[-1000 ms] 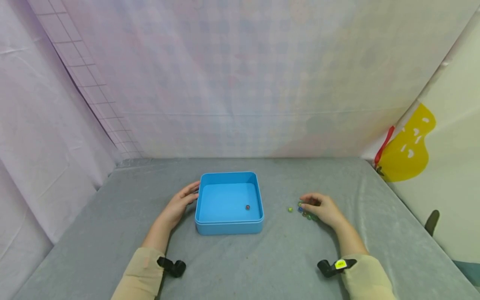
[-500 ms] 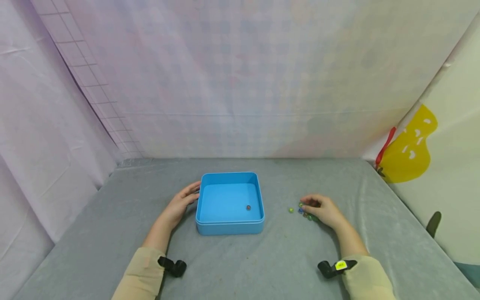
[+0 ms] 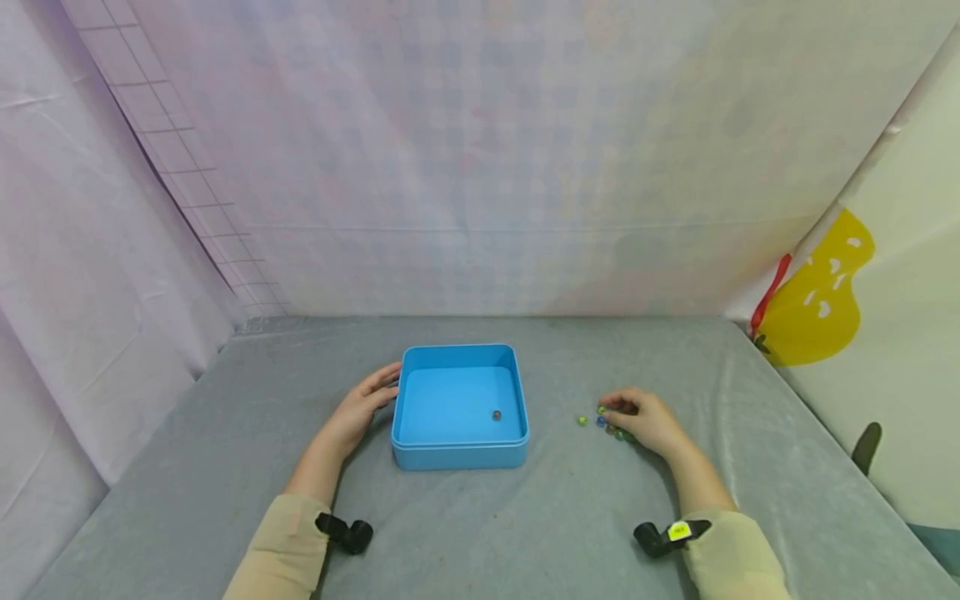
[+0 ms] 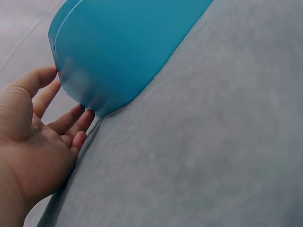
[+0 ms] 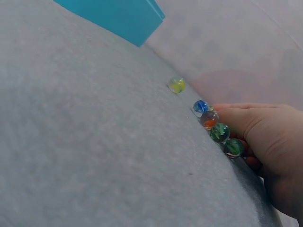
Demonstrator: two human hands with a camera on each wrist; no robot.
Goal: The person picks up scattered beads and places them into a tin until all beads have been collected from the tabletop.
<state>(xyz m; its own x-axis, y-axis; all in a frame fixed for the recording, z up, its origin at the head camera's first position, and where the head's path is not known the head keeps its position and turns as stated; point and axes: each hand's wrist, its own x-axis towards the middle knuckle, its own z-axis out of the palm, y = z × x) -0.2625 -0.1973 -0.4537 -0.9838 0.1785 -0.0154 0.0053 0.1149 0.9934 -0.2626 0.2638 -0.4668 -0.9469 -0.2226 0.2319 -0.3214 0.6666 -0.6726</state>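
A light-blue square box (image 3: 459,457) without a lid stands on the cloth, one reddish-brown marble (image 3: 497,415) inside it near its right wall. My left hand (image 3: 362,414) lies along the box's left side; in the left wrist view its fingertips touch the outer wall. To the right of the box, my right hand (image 3: 643,419) has thumb and forefinger about a yellow-green marble (image 3: 602,409), mostly hidden in the right wrist view. Close by the thumb lie a blue marble (image 5: 200,108), an orange one (image 5: 209,119) and green ones (image 5: 220,133). Another yellow marble (image 5: 177,85) lies apart, towards the box.
Grey cloth (image 3: 480,533) covers the table. Pale curtains (image 3: 465,167) hang behind it and at the left. On the right a light panel bears a yellow pear-like figure (image 3: 817,300). Both wrists wear small black cameras (image 3: 354,537).
The view has shifted very slightly. Both hands, the box and the marbles stay in the same places relative to each other.
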